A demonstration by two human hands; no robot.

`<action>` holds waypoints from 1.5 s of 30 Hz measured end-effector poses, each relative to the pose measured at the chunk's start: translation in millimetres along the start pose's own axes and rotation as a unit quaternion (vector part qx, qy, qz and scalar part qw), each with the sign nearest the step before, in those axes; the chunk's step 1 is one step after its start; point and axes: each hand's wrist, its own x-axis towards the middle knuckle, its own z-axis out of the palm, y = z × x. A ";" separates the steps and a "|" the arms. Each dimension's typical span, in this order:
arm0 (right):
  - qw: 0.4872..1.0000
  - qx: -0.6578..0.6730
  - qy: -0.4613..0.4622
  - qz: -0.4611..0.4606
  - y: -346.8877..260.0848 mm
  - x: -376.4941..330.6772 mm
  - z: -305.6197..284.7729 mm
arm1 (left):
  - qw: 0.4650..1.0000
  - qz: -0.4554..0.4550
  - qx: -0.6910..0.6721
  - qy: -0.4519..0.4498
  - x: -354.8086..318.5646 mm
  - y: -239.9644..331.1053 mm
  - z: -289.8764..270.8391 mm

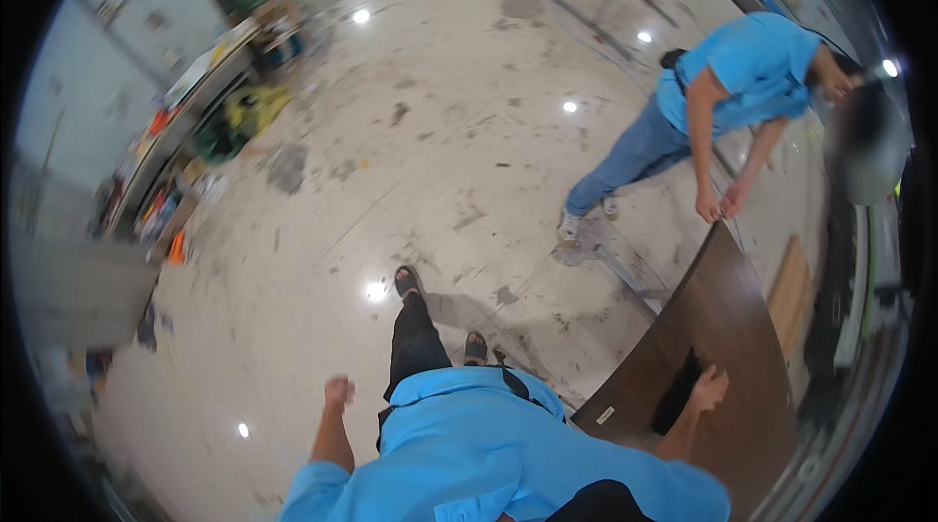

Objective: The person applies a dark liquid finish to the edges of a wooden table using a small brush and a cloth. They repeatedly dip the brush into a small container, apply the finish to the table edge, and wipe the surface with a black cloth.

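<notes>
My left hand (338,392) hangs over the floor at my left side, its fingers curled in and nothing visible in them. On my right, my right hand (709,389) appears over the face of a large dark brown wood-grain board (728,326), fingers loosely bent and partly apart; whether it touches the board I cannot tell. Beside that hand is a black shape (674,399), its kind unclear. A small white label (606,415) is stuck near the board's near left corner. A co-worker in a blue shirt (750,58) has both hands (721,207) at the board's far corner.
Behind the board leans a lighter wooden panel (789,295). Metal bars (625,278) lie on the stained pale floor (391,160) by the co-worker's feet. A cluttered shelf (161,165) runs along the left wall. Long panels and strips (850,297) stand at the right.
</notes>
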 end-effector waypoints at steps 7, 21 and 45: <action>0.977 -0.070 -0.158 0.126 -51.0 -147.7 4.6 | 0.989 -0.106 -0.018 -0.099 40.4 66.5 -52.8; 0.931 -0.083 -0.234 0.269 -276.6 -181.9 -8.2 | 0.954 0.298 0.045 0.012 329.3 877.7 65.7; 0.340 0.436 -0.764 -0.334 -1434.6 104.4 39.0 | 0.941 0.278 -0.021 -0.194 234.3 1275.8 500.2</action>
